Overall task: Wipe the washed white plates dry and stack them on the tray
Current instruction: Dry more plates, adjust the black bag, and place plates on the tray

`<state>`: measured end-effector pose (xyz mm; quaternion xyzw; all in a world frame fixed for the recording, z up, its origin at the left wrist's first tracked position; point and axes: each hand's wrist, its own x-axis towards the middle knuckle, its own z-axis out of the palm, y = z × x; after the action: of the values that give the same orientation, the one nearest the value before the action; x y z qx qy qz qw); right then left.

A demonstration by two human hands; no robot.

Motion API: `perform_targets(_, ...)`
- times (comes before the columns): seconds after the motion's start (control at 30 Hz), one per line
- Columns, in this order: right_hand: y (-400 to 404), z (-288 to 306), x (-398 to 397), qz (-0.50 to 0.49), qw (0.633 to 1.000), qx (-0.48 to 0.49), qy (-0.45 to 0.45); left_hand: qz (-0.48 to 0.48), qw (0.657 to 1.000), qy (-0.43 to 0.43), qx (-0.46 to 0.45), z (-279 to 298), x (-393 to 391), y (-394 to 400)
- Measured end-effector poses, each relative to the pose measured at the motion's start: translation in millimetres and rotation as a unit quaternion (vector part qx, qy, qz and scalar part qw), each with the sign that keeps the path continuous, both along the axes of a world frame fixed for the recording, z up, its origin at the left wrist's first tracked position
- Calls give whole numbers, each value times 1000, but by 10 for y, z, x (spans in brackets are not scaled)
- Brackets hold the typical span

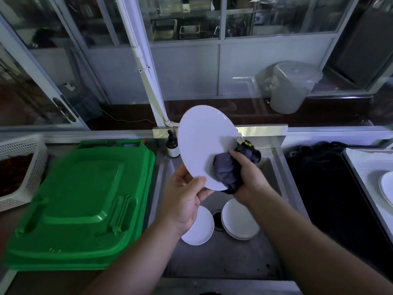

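My left hand point(184, 199) grips the lower edge of a white plate point(202, 143), which is tilted up above the steel sink point(229, 258). My right hand point(249, 179) holds a bunched dark cloth point(228, 170) and presses it on the plate's lower right face. Down in the sink lie a single white plate point(201, 227) on the left and a small stack of white plates point(240, 222) on the right. At the far right a grey tray point(365, 165) carries white plates point(387, 187), cut off by the frame edge.
A stack of green plastic lids point(80, 205) lies left of the sink, with a white perforated basket point(23, 167) beyond it. A brown pump bottle point(172, 144) stands at the sink's back left corner. A black mat point(327, 188) lies between sink and tray.
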<state>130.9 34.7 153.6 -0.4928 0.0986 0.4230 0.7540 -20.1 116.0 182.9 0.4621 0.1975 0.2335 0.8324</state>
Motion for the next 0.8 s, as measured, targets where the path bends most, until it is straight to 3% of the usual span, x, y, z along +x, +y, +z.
perform_targets(0.17,-60,-73,-26,-17,999,-8,27,-43,998,47,28,-14,-97,75)
perform_targets(0.3,-185,-16,167,16,997,-52,-59,5,990,134,42,255,-42,468)
perform_targets(0.4,-170,124,208,40,991,-62,-116,7,969,213,123,458,30,636)
perform_targets(0.5,-102,192,211,30,990,-59,-125,53,954,229,187,532,59,613)
perform_targets(0.63,-45,129,108,-23,995,-50,-87,107,946,208,225,438,118,580)
perform_targets(0.8,12,-74,-240,-85,994,-35,50,174,902,232,321,179,155,265)
